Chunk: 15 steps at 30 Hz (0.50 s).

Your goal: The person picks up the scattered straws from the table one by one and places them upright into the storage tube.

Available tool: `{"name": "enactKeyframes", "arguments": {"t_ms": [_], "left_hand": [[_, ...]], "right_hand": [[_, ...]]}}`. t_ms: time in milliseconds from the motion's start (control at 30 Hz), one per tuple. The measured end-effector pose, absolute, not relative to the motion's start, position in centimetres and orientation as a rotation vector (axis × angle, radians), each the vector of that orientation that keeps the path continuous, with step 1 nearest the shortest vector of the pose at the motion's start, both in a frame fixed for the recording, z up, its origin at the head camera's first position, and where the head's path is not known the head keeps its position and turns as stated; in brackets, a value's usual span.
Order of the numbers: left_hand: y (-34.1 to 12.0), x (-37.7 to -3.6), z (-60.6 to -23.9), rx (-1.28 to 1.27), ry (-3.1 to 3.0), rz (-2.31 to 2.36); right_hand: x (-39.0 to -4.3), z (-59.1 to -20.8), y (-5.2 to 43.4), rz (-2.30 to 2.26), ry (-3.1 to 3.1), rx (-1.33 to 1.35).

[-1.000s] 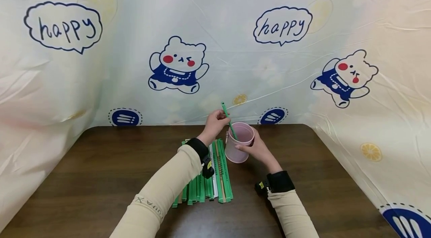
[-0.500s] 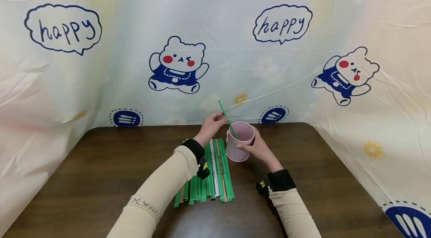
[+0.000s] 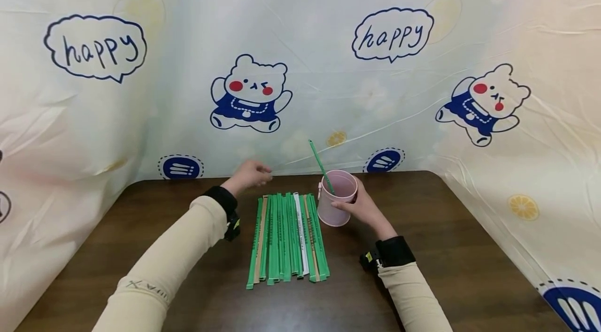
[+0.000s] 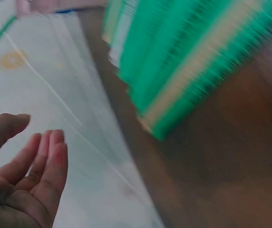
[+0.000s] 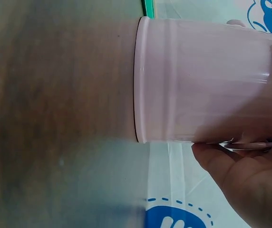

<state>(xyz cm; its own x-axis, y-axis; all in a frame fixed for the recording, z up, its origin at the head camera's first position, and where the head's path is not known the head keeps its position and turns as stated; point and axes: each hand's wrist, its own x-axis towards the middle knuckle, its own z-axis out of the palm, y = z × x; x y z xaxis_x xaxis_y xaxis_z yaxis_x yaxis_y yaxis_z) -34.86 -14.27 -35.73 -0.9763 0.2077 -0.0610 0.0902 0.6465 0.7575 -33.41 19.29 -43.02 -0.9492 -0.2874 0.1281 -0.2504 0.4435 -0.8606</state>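
A pink bucket stands upright on the table, and my right hand grips its right side, thumb near the rim. The bucket wall fills much of the right wrist view. One thin green stick leans inside it, its upper end well above the rim. My left hand is in the air near the table's back edge, left of the bucket. In the left wrist view that hand has its thumb apart from loosely bent fingers and holds nothing. Below it lies a row of long flat strips, mostly green.
Among the strips are a white one and some tan ones, such as the tan strip at the left. The dark wooden table ends at a printed curtain with bears and "happy" bubbles.
My left hand has let go of the green stick and moved left, uncovering the row of strips. The stick now leans in the bucket by itself. My right hand keeps its grip.
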Motion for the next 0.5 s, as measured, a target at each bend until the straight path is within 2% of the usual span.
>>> {"name": "enactKeyframes", "arguments": {"t_ms": [233, 500], "left_hand": [[-16.8, -33.5, -39.4, 0.070, 2.622, 1.145], [-16.3, -33.1, -41.5, 0.011, 2.664, 1.141]], "right_hand": [[-33.1, -43.0, 19.5, -1.571, 2.629, -0.466], [-33.4, -43.0, 19.2, -1.554, 2.637, -0.465]]}}
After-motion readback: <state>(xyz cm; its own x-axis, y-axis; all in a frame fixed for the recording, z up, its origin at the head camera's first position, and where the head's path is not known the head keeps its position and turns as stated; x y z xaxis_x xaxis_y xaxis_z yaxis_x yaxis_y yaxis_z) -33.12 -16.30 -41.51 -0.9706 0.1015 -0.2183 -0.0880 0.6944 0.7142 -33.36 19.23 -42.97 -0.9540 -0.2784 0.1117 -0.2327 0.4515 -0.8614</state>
